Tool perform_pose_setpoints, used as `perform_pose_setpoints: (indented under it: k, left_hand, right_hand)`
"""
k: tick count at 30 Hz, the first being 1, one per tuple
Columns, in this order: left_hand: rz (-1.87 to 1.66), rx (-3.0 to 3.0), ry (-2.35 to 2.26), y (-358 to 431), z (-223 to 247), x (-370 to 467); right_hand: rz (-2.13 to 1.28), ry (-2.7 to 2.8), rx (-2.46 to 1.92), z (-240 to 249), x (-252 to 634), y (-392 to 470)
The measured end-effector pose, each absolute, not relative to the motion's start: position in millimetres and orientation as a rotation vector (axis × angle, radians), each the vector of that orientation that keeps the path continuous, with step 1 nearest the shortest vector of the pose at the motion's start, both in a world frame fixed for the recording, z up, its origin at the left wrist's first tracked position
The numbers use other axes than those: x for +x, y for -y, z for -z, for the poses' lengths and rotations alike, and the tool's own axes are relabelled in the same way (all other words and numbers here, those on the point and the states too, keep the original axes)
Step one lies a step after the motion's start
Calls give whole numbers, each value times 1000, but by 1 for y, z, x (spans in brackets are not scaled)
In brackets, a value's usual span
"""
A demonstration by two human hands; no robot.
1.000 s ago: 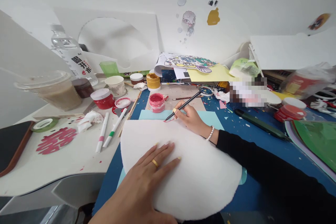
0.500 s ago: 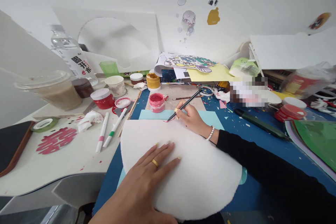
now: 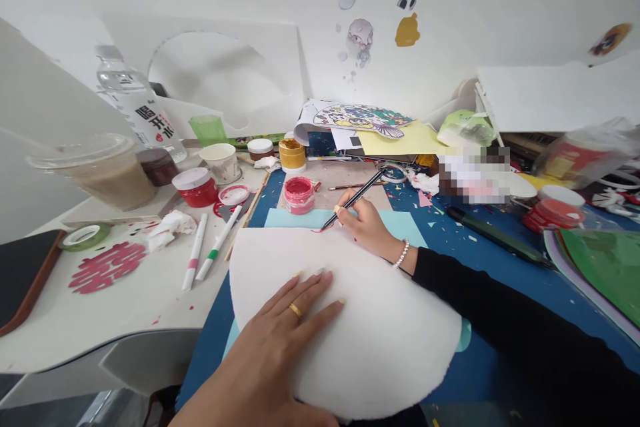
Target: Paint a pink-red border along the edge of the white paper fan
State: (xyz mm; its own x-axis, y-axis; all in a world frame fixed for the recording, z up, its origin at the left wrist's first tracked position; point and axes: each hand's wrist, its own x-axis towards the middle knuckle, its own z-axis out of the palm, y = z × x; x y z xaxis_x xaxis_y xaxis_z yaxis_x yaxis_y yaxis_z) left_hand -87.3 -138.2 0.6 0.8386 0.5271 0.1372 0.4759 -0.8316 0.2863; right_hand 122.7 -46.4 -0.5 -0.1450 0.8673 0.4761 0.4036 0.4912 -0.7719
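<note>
A slim black brush (image 3: 356,196) is pinched in the fingers of the right hand (image 3: 369,230), its tip set down at the far edge of the white paper (image 3: 395,340), where a short red stroke (image 3: 316,231) can be seen; the paper is pressed flat by the left hand (image 3: 280,340), whose fingers are spread wide and by which nothing is gripped; the brush is slanted, tip towards the left and near side, handle end away to the right; the open pot of red paint (image 3: 299,197) is placed just beyond the paper, left of the brush, nearer to the right hand; a light blue sheet (image 3: 280,218) is partly covered by the paper on the blue worktop (image 3: 217,320); two white markers (image 3: 196,253) (image 3: 219,245) are laid farther left.
</note>
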Motion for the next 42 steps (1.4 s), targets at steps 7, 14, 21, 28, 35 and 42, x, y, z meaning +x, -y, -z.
perform_pose_setpoints:
  k: [7,14,21,28,35,42]
  left_hand:
    - [-290,2776,-778,140,-2,-87]
    - [-332,2760,-787,139,-3,-86]
    - [-326,2759,-796,140,-3,-86]
    - [-327,2754,-781,139,-3,-86]
    - [-350,2713,-792,140,-4,-86]
    - [-285,2746,-803,140,-5,-86]
  right_hand:
    - [-564,1729,-1118,0,124,47]
    - [-551,1684,-1098,3,125,45]
    - [-709,1802,-1013,0,120,46]
    - [-771,1828,-995,1,119,46]
    - [-779,1833,-1000,0,119,46]
    - [-725,1858,-1034,0,120,46]
